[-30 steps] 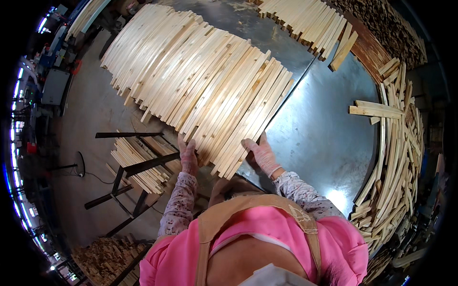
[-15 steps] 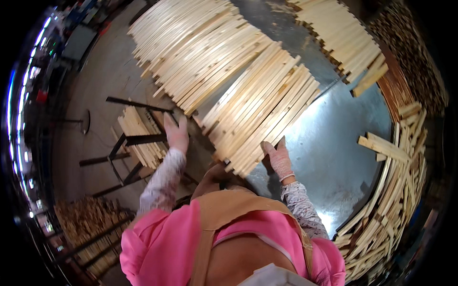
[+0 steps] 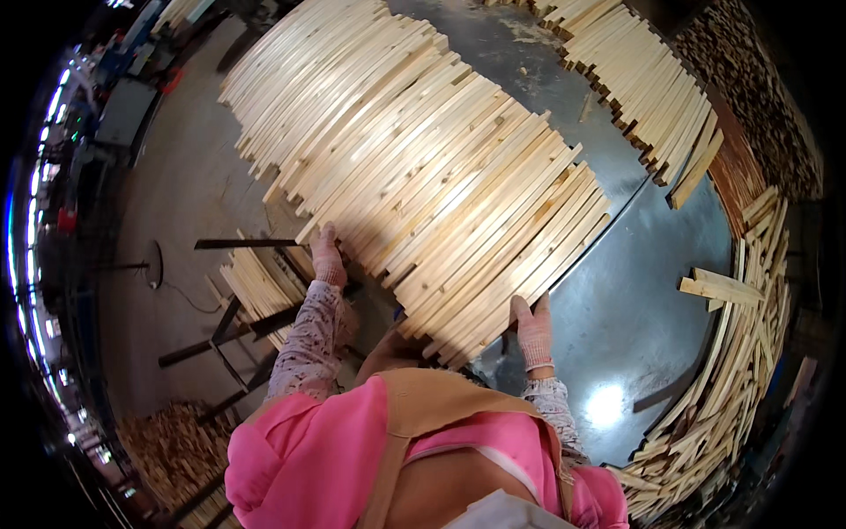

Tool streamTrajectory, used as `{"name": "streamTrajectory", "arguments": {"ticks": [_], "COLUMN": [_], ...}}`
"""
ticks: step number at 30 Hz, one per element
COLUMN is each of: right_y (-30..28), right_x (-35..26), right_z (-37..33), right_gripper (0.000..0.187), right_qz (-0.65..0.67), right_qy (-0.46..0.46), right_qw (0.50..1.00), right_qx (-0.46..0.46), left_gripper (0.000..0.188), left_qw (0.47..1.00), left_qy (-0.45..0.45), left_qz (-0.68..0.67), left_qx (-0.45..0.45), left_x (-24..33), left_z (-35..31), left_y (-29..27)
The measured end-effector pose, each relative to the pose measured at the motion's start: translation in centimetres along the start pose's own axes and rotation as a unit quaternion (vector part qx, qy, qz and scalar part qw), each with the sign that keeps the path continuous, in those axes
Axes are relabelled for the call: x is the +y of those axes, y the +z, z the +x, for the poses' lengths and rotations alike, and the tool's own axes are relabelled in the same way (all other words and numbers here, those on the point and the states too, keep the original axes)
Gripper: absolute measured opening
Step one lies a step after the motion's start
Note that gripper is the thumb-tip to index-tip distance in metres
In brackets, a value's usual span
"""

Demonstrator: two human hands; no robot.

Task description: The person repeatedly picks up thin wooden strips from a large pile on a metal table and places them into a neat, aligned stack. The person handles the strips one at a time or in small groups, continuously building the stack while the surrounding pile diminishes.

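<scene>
A wide layer of pale wooden strips [image 3: 414,167] lies side by side on a shiny metal table [image 3: 634,291], running diagonally in front of me. My left hand [image 3: 328,257], in a light glove, rests at the strips' left ends with its fingers stretched out. By the nearest strip's long side is my right hand [image 3: 533,333], also gloved, thumb and fingers apart, its fingertips touching or almost touching the wood. Neither hand is wrapped around a strip. Some left fingertips are partly hidden at the strip ends.
Another row of strips [image 3: 643,84] lies at the far right. A tangled heap of wood strips [image 3: 723,379] lines the table's right rim, with a short piece [image 3: 718,286] jutting inward. At left stand a dark metal frame [image 3: 220,339] and a stack of strips [image 3: 260,286].
The wedge-shaped gap between the near batch of strips and the larger layer has closed. My left hand has moved up to the strip ends; my right stays beside the near strip.
</scene>
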State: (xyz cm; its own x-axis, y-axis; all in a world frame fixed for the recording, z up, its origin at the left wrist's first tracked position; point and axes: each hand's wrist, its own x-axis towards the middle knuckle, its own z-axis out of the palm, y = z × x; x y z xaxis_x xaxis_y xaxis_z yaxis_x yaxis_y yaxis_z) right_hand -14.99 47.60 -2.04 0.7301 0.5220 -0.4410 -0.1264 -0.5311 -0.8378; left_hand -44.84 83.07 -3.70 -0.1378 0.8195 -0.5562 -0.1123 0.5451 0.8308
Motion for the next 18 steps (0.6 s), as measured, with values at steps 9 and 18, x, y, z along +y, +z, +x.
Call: {"name": "streamTrajectory", "arguments": {"ticks": [9,18], "right_y": [-2.3,-8.0], "right_x": [-0.9,-5.6], "right_z": [0.2,3.0], "right_gripper": [0.055,0.067], "right_qz": [0.127,-0.281], "right_qy": [0.115,0.046], "right_qw": [0.981,0.952], "right_qx": [0.093,0.108], "left_gripper": [0.048,0.078], "left_qw": [0.978,0.634], "left_qy": [-0.081,0.318], "left_qz": [0.170,0.572], "left_qx": [-0.091,-0.412], "left_x": [1.3,4.5], "left_z": [-4.7,-1.2], "left_y": [-2.9,4.7]}}
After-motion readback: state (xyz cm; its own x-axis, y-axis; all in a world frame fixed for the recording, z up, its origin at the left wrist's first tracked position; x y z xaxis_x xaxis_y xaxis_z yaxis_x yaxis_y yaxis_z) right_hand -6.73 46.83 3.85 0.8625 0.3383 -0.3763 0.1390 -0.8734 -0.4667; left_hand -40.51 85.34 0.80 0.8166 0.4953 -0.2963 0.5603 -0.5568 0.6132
